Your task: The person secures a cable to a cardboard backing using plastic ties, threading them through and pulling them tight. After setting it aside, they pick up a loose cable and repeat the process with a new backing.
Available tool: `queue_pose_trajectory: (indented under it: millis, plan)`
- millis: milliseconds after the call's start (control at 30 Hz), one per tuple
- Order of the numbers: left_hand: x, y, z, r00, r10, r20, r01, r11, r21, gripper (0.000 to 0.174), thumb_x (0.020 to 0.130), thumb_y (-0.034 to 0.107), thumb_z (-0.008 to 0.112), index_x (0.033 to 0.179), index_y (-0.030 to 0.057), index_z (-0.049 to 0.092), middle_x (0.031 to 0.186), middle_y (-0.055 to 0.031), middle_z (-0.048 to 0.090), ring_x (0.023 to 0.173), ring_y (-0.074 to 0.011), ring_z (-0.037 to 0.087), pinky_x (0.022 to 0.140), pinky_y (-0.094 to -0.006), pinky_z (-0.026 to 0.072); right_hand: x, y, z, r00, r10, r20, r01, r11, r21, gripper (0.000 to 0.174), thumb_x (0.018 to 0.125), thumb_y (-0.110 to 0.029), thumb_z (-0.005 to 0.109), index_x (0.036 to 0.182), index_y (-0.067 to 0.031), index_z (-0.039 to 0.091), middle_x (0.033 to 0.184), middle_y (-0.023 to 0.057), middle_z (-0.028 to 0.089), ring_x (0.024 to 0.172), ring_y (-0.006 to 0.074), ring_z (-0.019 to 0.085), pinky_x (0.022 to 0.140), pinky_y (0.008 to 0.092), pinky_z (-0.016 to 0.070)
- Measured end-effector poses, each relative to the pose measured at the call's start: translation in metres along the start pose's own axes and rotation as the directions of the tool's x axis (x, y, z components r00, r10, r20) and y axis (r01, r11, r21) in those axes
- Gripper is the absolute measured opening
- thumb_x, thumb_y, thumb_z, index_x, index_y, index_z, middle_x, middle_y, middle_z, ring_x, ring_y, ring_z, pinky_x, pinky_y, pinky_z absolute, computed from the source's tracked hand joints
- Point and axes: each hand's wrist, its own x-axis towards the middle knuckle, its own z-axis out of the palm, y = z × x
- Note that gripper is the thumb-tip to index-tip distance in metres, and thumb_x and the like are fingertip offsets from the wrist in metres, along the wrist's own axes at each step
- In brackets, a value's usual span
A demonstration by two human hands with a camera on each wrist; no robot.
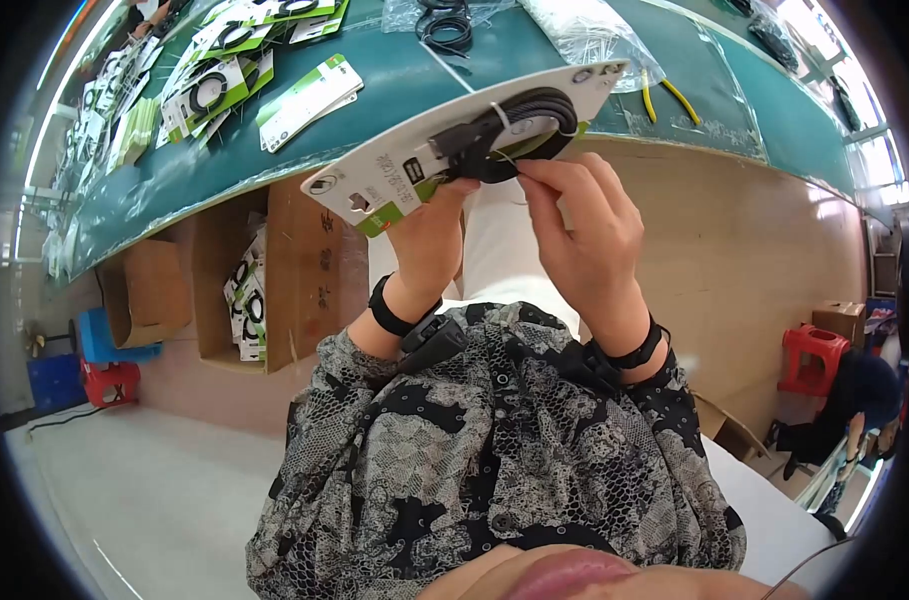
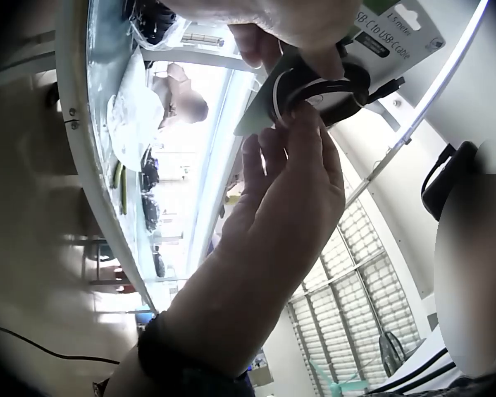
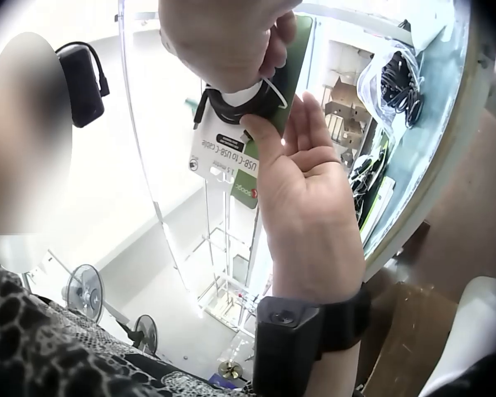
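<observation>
A white and green cable card [image 1: 374, 180] is held up at a tilt, with a coiled black cable [image 1: 546, 108] against its front. My left hand [image 1: 429, 245] grips the card's lower edge. In the right wrist view the left hand [image 3: 310, 207] has its thumb on the coil and its fingers behind the card [image 3: 219, 153]. My right hand [image 1: 589, 225] pinches a thin tie beside the coil. The left wrist view shows the right hand's [image 2: 289, 182] fingertips at the coil [image 2: 343, 91]. A white tie loops round the cable.
On the green table [image 1: 404, 100] lie carded cables [image 1: 209, 90], a stack of cards [image 1: 309, 100], a black cable coil [image 1: 444, 30], a clear bag [image 1: 589, 35] and yellow-handled pliers [image 1: 674, 98]. Below stands a cardboard box [image 1: 304, 270] holding carded cables.
</observation>
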Motion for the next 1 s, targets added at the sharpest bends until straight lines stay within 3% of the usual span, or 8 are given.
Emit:
queue_pose_trajectory:
  millis: [67, 100, 200, 367, 467, 1000]
  plan:
    - [0.004, 0.002, 0.004, 0.984, -0.165, -0.071, 0.122, 0.902, -0.414, 0.030, 0.081, -0.002, 0.064, 0.110, 0.0042, 0.058, 0.106, -0.0061, 0.061, 0.084, -0.0169, 0.060, 0.087, -0.0298, 0.0476, 0.003, -0.003, 0.000, 0.996, -0.085, 0.016, 0.087, 0.989, -0.117, 0.017, 0.071, 0.007, 0.068, 0.084, -0.0025, 0.062, 0.075, 0.0088, 0.059, 0.068, 0.0234, 0.058, 0.061, 0.0313, 0.0464]
    - [0.005, 0.003, 0.005, 0.984, -0.165, -0.060, 0.127, 0.903, -0.411, 0.030, 0.081, -0.002, 0.064, 0.110, 0.0042, 0.058, 0.106, -0.0061, 0.061, 0.084, -0.0169, 0.060, 0.087, -0.0298, 0.0476, 0.004, -0.004, 0.001, 0.997, -0.078, 0.007, 0.078, 0.990, -0.120, 0.017, 0.071, 0.007, 0.068, 0.084, -0.0025, 0.062, 0.075, 0.0088, 0.059, 0.068, 0.0234, 0.058, 0.061, 0.0313, 0.0464]
    - [0.011, 0.009, 0.008, 0.989, -0.149, 0.009, 0.116, 0.733, -0.670, 0.030, 0.086, -0.001, 0.060, 0.115, 0.0043, 0.055, 0.111, -0.0049, 0.059, 0.094, -0.0162, 0.059, 0.091, -0.0312, 0.0467, 0.005, -0.004, 0.005, 0.992, -0.124, 0.029, 0.127, 0.985, -0.115, 0.019, 0.068, 0.007, 0.068, 0.082, -0.0033, 0.061, 0.072, 0.0078, 0.057, 0.064, 0.0258, 0.055, 0.059, 0.0341, 0.0447]
    - [0.011, 0.003, 0.004, 0.984, -0.172, 0.054, 0.158, 0.677, -0.718, 0.032, 0.090, 0.003, 0.059, 0.120, 0.0052, 0.050, 0.114, -0.0041, 0.058, 0.104, -0.0163, 0.057, 0.095, -0.0342, 0.0462, 0.009, -0.003, 0.007, 0.991, -0.122, 0.051, 0.128, 0.983, -0.135, 0.018, 0.067, 0.006, 0.068, 0.082, -0.0034, 0.061, 0.071, 0.0071, 0.056, 0.064, 0.0255, 0.055, 0.060, 0.0346, 0.0448]
    - [0.013, 0.005, 0.003, 0.965, -0.257, 0.058, 0.221, 0.668, -0.711, 0.034, 0.091, 0.007, 0.059, 0.123, 0.0075, 0.048, 0.118, -0.0030, 0.056, 0.108, -0.0170, 0.056, 0.098, -0.0376, 0.0457, 0.011, -0.002, 0.009, 0.989, -0.140, 0.054, 0.146, 0.981, -0.128, 0.017, 0.068, 0.005, 0.068, 0.082, -0.0036, 0.061, 0.070, 0.0070, 0.055, 0.064, 0.0254, 0.054, 0.060, 0.0345, 0.0444]
    - [0.014, 0.008, 0.005, 0.971, -0.237, 0.010, 0.185, 0.728, -0.660, 0.038, 0.088, 0.007, 0.063, 0.123, 0.0066, 0.046, 0.115, -0.0035, 0.056, 0.105, -0.0157, 0.055, 0.092, -0.0330, 0.0465, 0.019, -0.003, 0.009, 0.988, -0.113, 0.105, 0.128, 0.980, -0.151, 0.016, 0.069, 0.004, 0.067, 0.080, -0.0045, 0.061, 0.070, 0.0069, 0.055, 0.064, 0.0248, 0.055, 0.061, 0.0344, 0.0450]
